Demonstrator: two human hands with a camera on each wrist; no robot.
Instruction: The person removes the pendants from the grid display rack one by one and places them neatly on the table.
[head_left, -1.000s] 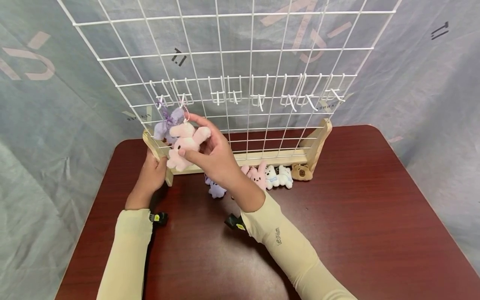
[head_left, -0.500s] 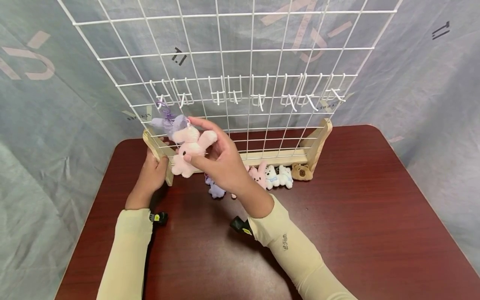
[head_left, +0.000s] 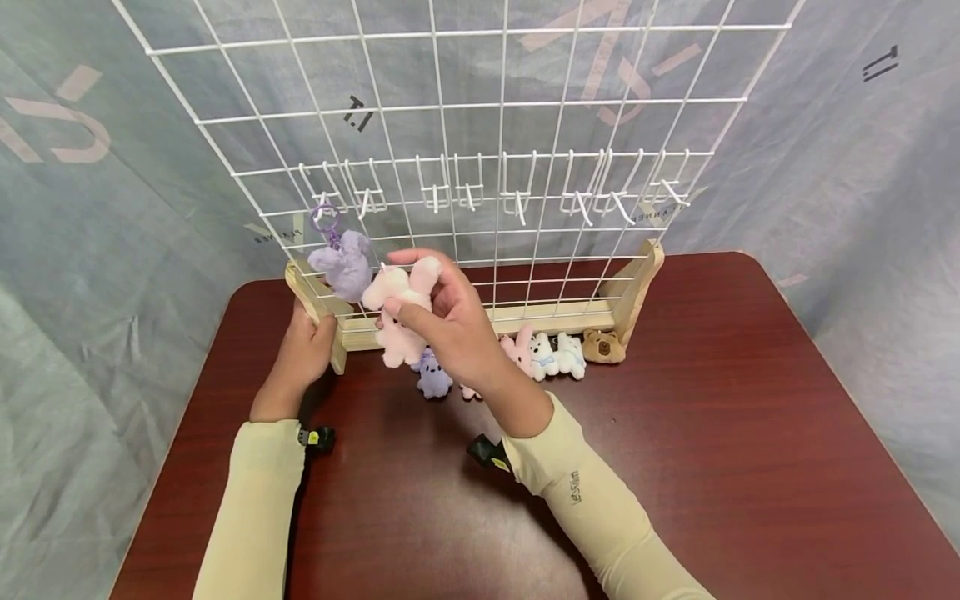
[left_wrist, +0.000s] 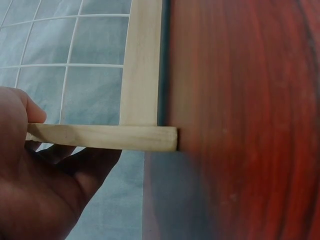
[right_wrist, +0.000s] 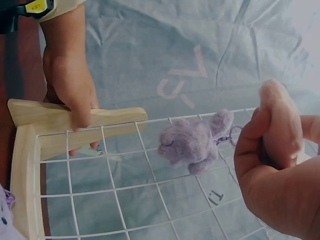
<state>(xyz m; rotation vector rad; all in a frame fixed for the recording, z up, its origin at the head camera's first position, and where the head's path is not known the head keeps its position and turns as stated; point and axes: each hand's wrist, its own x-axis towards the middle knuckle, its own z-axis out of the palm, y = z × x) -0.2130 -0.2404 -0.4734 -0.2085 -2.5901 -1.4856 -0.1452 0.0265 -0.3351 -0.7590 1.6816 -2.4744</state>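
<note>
My right hand (head_left: 461,333) pinches a pink bunny plush keychain (head_left: 403,343) between thumb and fingers, in front of the grid rack's lower left. Left of it, a purple plush keychain (head_left: 345,268) hangs by its purple ring from the leftmost hook (head_left: 322,207); the right wrist view shows this purple plush (right_wrist: 187,141) apart from my right hand. My left hand (head_left: 298,350) grips the left wooden foot (left_wrist: 105,137) of the rack, thumb on one side and fingers on the other in the left wrist view.
Several white hooks (head_left: 517,204) line one row of the white wire grid (head_left: 472,104). Along the rack's base on the brown table (head_left: 712,433) lie a purple plush (head_left: 433,379), a pink bunny (head_left: 517,350), white plushes (head_left: 570,356) and a brown bear (head_left: 604,347).
My right hand has drawn the pink bunny down and to the right, away from the second hook. The purple plush has turned and now shows fully. The left hand stays put.
</note>
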